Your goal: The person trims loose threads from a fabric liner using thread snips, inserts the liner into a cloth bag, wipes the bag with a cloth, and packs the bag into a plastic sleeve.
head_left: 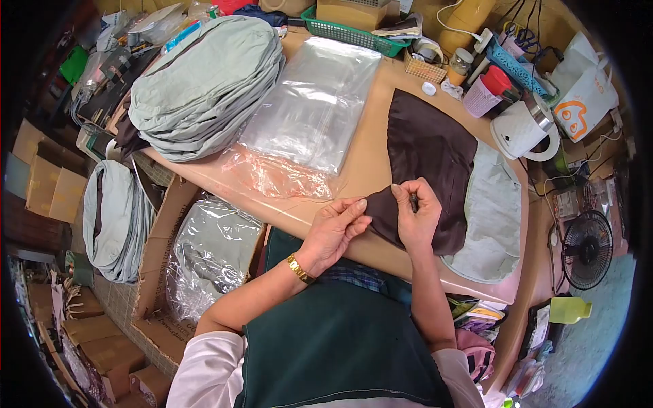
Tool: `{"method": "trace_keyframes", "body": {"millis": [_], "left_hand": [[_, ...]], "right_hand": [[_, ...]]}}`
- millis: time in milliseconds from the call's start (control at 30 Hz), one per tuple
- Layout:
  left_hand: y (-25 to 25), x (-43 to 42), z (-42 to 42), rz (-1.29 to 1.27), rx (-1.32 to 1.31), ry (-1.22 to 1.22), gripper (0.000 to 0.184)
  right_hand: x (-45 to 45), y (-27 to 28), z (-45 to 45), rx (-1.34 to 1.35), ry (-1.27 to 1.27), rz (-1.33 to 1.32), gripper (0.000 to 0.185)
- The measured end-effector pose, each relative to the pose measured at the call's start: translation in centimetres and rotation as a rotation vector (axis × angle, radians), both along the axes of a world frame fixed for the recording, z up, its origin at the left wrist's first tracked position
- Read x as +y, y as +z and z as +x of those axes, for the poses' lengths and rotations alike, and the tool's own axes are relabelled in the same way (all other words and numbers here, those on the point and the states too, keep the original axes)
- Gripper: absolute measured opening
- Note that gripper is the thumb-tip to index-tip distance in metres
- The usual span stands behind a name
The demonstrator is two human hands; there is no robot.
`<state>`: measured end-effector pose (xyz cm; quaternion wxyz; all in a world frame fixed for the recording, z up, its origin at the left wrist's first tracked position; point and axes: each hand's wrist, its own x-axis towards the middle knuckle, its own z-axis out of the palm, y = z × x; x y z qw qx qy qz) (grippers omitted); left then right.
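Note:
Dark brown fabric [435, 149] lies over a pale grey-green fabric piece [493, 211] at the right of the table. My left hand [337, 228] pinches the lower left corner of the brown fabric between thumb and fingers. Close beside it, my right hand [416, 211] has its fingers closed on the same fabric near its edge, with a small dark metallic object partly showing between the fingers. A stack of clear plastic bags [306, 102] lies left of the brown fabric, and a tall pile of grey-green fabric pieces [204, 88] stands at the back left.
An open cardboard box [158, 265] with plastic-wrapped pieces stands below the table's left edge, beside another fabric pile [115, 221]. A green basket [354, 35], a pink cup [481, 96] and a white kettle [524, 128] line the back. A black fan [587, 249] is at right.

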<state>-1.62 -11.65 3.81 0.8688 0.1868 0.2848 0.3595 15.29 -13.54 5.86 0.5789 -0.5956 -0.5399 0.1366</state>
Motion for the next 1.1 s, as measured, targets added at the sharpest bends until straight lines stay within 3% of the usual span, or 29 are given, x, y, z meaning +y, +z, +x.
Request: {"method": "trace_keyframes", "body": {"millis": [133,233,467,533,667,1100], "left_hand": [[0.2,-0.3,-0.1,-0.095,-0.114,0.143,0.011],[-0.3,-0.2,-0.7,-0.049,-0.252,0.128,0.013],[0.7,-0.3,-1.3,0.029,-0.293,0.065,0.017],[0.1,-0.4,-1.3,0.023,-0.286,0.081,0.017],[-0.3,-0.4,-1.5,0.074,-0.310,0.063,0.016],[-0.1,-1.3,-1.5,0.121,-0.240,0.066,0.008]], "right_hand": [[-0.2,-0.2,-0.2,0.016,0.002,-0.003,0.019],[-0.3,-0.1,-0.2,-0.021,0.034,-0.049,0.016],[-2.6,4.7,-1.7,-0.407,-0.021,-0.076,0.025],[-3.3,5.4,-2.1,-0.712,0.025,-0.015,0.028],[-3.7,5.3,-2.6,-0.850,0.025,0.046,0.030],[-3.8,4.2,-2.9,-0.879,0.069,0.038,0.027]]}}
